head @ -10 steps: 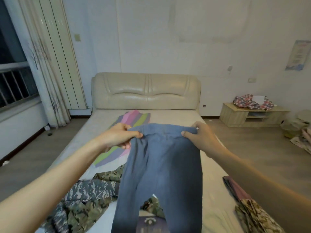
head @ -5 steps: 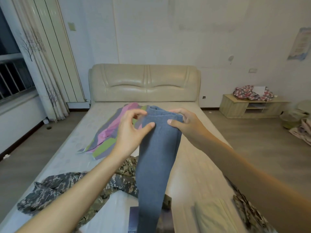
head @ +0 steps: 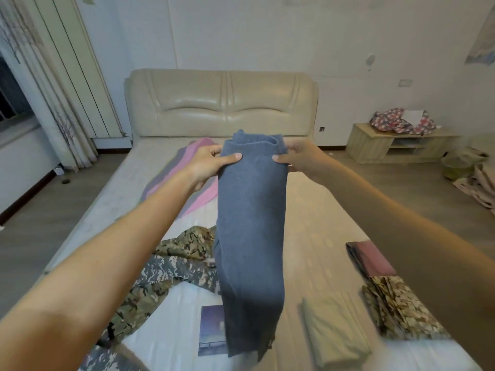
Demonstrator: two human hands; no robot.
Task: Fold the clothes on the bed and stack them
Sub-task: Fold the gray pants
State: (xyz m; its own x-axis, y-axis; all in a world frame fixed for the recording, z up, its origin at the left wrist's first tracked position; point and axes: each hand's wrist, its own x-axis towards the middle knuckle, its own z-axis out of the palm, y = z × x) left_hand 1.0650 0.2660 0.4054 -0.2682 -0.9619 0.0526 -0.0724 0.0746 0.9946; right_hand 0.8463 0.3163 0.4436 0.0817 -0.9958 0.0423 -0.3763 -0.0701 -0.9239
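A pair of blue-grey trousers (head: 250,236) hangs in the air above the bed (head: 316,210), folded lengthwise with one leg over the other. My left hand (head: 211,164) pinches the waistband at its left edge, thumb in front. My right hand (head: 300,156) pinches the waistband at its right edge. The trouser legs dangle down toward the bed's near end. Camouflage clothes (head: 166,269) lie unfolded below and to the left. A pink and grey striped garment (head: 187,180) is spread out behind my left hand.
Folded items sit at the bed's right side: a maroon piece (head: 371,259), a camouflage piece (head: 399,306) and a beige piece (head: 334,333). A white shirt with a printed picture (head: 211,330) lies under the trousers. A low wooden cabinet (head: 396,143) stands at the right wall.
The trousers went from spread open at the waistband to folded in half lengthwise. My hands came together, then moved slightly apart, each now pinching one edge of the doubled waistband.
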